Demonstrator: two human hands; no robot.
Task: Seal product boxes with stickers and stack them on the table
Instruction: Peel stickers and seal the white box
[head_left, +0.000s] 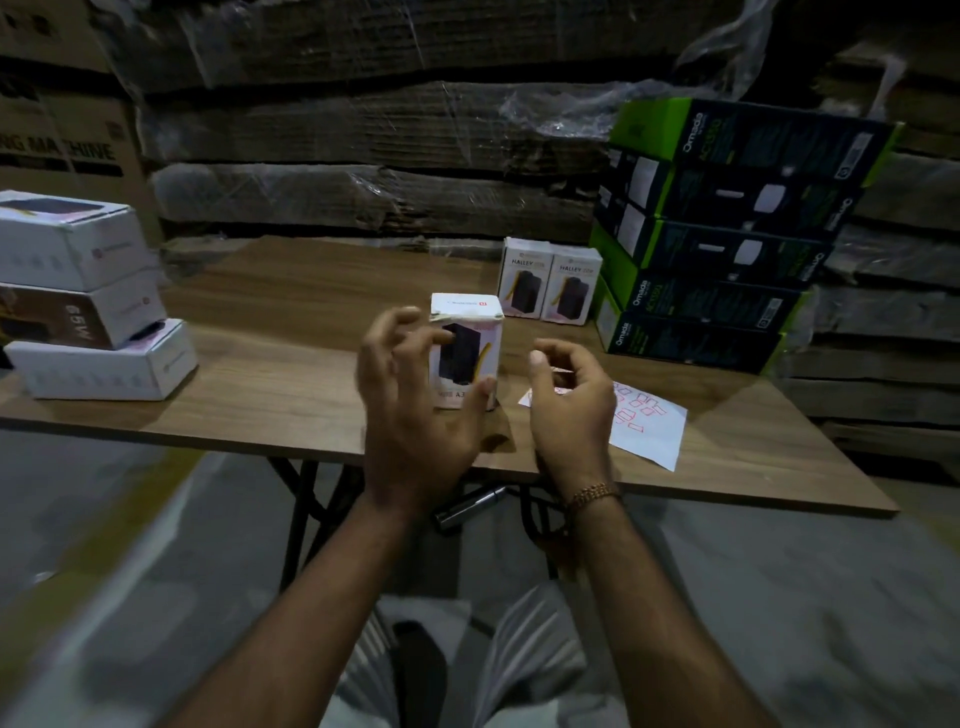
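Note:
A small white product box (470, 340) with a black device pictured on it stands upright on the wooden table (291, 332), near the front edge. My left hand (410, 395) curls round it, blurred fingers at its left side and thumb on its lower front. Just right of the box, my right hand (571, 400) hovers over a white sticker sheet (652, 426) with red stickers. Its fingers are curled and seem to pinch a small red-and-white sticker (563, 371). Two matching sealed boxes (550, 283) stand side by side behind.
A stack of green-and-black cartons (727, 244) fills the table's right rear. Three larger white boxes (88, 312) are piled at the left end. Wrapped cardboard pallets (363, 156) form the wall behind. The table's folding legs (296, 519) and my knees are below the front edge.

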